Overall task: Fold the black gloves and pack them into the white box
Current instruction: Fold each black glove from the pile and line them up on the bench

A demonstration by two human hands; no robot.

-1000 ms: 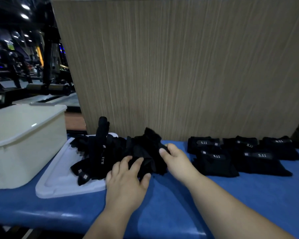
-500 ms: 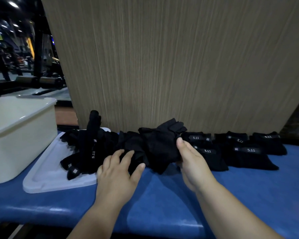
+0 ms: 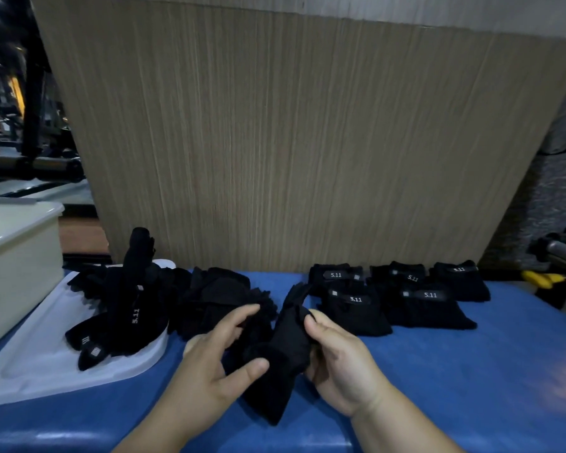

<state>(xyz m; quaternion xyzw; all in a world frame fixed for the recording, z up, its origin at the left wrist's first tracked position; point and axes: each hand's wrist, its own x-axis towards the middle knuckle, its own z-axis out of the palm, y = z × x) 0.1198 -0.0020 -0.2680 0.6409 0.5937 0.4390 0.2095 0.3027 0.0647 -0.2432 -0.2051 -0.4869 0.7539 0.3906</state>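
A black glove (image 3: 283, 351) hangs crumpled between my two hands just above the blue table. My left hand (image 3: 209, 364) holds its left side, thumb under the cuff and fingers curled over the top. My right hand (image 3: 337, 361) grips its right side with curled fingers. A loose pile of black gloves (image 3: 151, 302) lies behind my left hand, partly on a white lid (image 3: 33, 364). Several folded gloves (image 3: 399, 295) with "5.11" labels sit in rows at the right. The white box (image 3: 17, 266) stands at the far left.
The blue padded table (image 3: 471, 387) stretches to the right and front. A tall wood-grain panel (image 3: 307, 142) rises right behind the gloves. A yellow tool (image 3: 543, 279) lies off the table's right end. Dark gym equipment (image 3: 30, 165) stands behind the box.
My hands have pulled one glove out of the pile toward me and now hold it together. The camera has tilted, so the box and pile sit farther left.
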